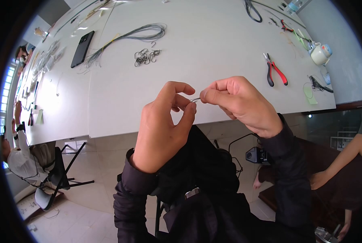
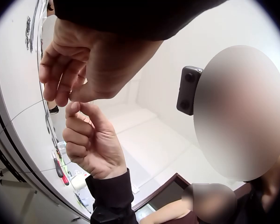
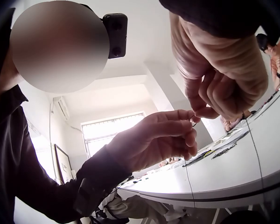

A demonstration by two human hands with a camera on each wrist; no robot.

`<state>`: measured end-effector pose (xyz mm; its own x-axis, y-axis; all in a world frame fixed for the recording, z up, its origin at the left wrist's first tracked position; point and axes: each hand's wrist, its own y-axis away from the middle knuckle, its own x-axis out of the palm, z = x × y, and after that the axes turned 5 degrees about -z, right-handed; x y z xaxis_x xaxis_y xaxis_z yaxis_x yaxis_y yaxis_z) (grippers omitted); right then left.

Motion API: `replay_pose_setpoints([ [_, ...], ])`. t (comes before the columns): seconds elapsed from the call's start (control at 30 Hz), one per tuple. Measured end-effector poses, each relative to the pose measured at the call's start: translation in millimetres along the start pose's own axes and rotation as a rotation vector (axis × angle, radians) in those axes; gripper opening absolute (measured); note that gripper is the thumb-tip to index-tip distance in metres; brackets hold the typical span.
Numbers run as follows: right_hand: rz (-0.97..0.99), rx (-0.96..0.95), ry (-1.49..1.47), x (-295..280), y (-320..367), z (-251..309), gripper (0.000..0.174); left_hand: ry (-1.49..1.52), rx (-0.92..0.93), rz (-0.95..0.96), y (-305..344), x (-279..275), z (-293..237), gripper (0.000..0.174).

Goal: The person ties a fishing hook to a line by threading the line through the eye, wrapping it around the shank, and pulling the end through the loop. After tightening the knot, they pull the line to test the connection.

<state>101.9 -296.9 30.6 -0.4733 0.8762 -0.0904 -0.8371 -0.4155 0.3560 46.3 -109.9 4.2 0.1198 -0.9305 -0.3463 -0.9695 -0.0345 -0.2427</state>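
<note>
Over the table's near edge, my left hand (image 1: 160,125) pinches a small dark fish hook (image 1: 194,99) between thumb and finger. The other fingers are bent loosely. My right hand (image 1: 241,101) is just right of it, thumb and forefinger pinched together on thin dark line at the hook; the fingertips of both hands nearly meet. In the right wrist view, the hook (image 3: 193,122) shows as a tiny curve at the left fingertips. Lengths of thin dark line (image 3: 255,147) hang below the hands there. Fingers hide most of the hook in the left wrist view.
A pile of hooks (image 1: 145,58) and a bundle of grey line (image 1: 136,33) lie beyond the hands. A black phone (image 1: 82,49) is at left, red-and-black pliers (image 1: 274,71) at right. Another person (image 1: 29,156) sits at far left, and someone's bare arm (image 1: 340,162) shows at right.
</note>
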Motion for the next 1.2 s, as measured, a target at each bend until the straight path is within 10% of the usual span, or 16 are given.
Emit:
replay_pose_setpoints([
  [1.2,-0.022,0.035,0.011,-1.3,3.3,3.1,0.030,0.046,-0.015,-0.016,-2.1,-3.6,6.1,0.005],
])
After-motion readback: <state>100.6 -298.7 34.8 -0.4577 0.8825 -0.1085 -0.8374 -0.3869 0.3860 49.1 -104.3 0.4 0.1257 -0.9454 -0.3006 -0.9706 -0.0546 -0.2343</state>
